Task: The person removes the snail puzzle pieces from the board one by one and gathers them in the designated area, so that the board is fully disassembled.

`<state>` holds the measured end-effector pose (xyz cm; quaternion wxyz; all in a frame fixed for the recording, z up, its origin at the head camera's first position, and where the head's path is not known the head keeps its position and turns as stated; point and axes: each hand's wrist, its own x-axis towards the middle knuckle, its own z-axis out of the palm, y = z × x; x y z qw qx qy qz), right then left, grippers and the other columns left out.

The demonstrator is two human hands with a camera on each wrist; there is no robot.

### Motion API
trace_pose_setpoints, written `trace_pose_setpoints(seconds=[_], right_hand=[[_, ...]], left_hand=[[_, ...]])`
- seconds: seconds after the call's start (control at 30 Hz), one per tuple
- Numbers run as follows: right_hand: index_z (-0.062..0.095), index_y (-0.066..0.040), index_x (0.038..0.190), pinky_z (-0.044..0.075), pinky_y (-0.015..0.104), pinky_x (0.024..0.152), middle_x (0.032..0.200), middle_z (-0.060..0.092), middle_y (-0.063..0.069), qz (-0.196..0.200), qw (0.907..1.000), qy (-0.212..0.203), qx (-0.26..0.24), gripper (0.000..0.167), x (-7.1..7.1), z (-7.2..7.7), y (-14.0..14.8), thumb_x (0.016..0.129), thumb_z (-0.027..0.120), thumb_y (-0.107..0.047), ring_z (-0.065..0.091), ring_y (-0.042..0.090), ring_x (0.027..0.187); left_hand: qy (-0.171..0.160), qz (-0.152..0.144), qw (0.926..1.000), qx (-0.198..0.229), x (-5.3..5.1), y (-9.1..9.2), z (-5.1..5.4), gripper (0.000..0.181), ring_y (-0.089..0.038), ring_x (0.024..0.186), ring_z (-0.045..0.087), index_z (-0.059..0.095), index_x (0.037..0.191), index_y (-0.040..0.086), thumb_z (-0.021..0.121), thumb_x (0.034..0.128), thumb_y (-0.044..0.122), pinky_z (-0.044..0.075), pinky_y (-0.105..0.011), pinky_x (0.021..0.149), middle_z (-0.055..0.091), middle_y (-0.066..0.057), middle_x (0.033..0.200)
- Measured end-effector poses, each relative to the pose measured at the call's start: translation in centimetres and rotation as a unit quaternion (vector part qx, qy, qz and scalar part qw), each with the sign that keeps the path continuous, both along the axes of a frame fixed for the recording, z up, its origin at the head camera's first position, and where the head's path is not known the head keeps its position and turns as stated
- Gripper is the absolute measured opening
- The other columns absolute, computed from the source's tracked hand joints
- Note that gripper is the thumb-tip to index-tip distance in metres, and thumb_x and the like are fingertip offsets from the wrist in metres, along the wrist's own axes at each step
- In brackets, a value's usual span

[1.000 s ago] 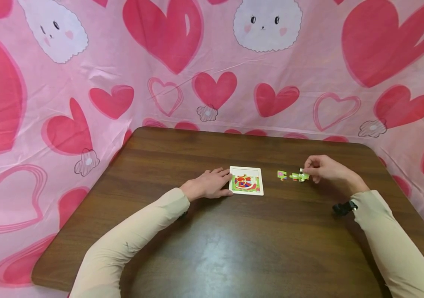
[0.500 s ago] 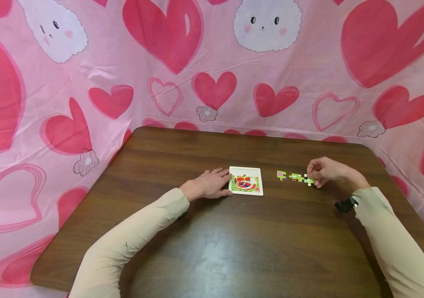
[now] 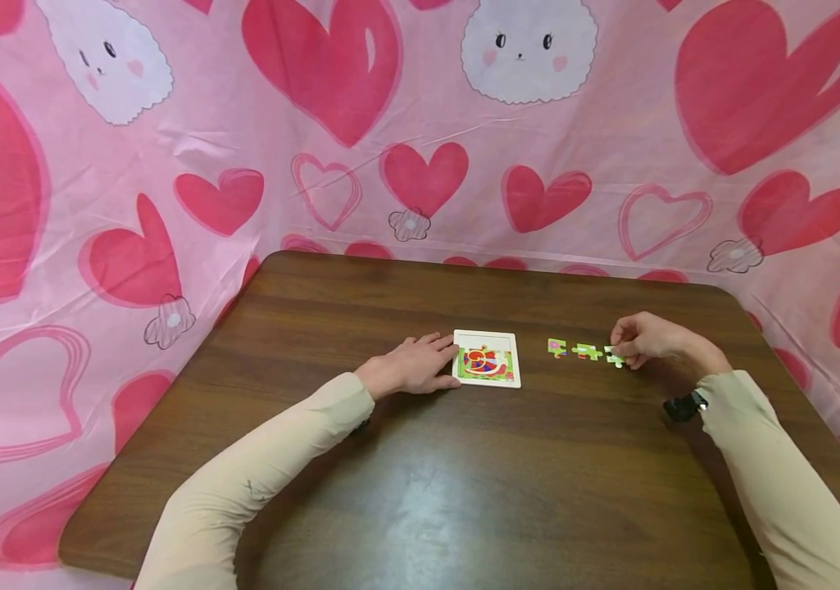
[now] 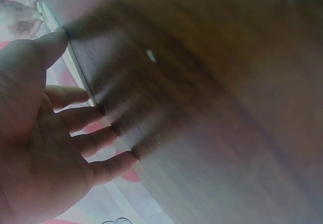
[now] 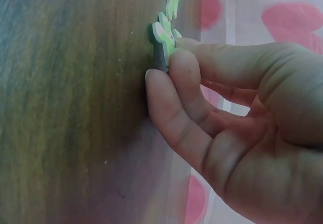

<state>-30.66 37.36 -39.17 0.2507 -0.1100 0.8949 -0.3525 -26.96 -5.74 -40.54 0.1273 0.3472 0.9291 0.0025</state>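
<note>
My left hand [image 3: 414,364] lies palm down on the table with fingers spread, its fingertips touching the left edge of a white-framed jigsaw tray [image 3: 486,337]. Red and green picture pieces fill the tray's lower part, and its top strip is bare white. To the right, my right hand [image 3: 647,338] pinches a green and white jigsaw piece [image 3: 615,359] between thumb and fingers, low at the tabletop. The right wrist view shows this piece [image 5: 162,38] at the fingertips, partly hidden. Two more pieces lie between hand and tray: a middle green piece [image 3: 586,352] and one with a pink flower [image 3: 557,348].
The brown wooden table [image 3: 420,467] reaches close to a pink curtain [image 3: 574,147] printed with hearts, which hangs behind it and at both sides. A black strap [image 3: 685,407] sits at the right wrist.
My right hand has moved slightly right with the pinched piece, which now lies lower and apart from the middle green piece. The left hand and tray have not visibly moved.
</note>
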Motion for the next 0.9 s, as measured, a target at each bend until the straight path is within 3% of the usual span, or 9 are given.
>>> trace_pose_setpoints(seconds=[0.47, 0.9], right_hand=[[0.048, 0.003, 0.087, 0.051, 0.028, 0.057, 0.069, 0.055, 0.003, 0.01, 0.9979, 0.053, 0.036, 0.019, 0.1, -0.2, -0.6, 0.091, 0.066, -0.003, 0.054, 0.013, 0.061], [0.058, -0.003, 0.088, 0.047, 0.03, 0.05, 0.068, 0.056, 0.002, -0.01, 0.9868, 0.149, 0.064, 0.017, 0.7, 0.7, -2.0, 0.092, 0.068, -0.017, 0.055, 0.016, 0.055]], left_hand=[[0.0, -0.002, 1.0, 0.003, 0.0, -0.1, 0.2, 0.072, -0.033, 0.149, 0.026, 0.033, 0.153, 0.015, 0.049, 0.0966, 0.057, 0.028, -0.057, 0.116, 0.027, -0.009, 0.162], [-0.001, -0.001, 1.0, 0.002, 0.2, -0.1, 0.2, 0.073, -0.033, 0.149, 0.026, 0.033, 0.154, 0.015, 0.049, 0.0965, 0.057, 0.028, -0.057, 0.116, 0.027, -0.009, 0.163]])
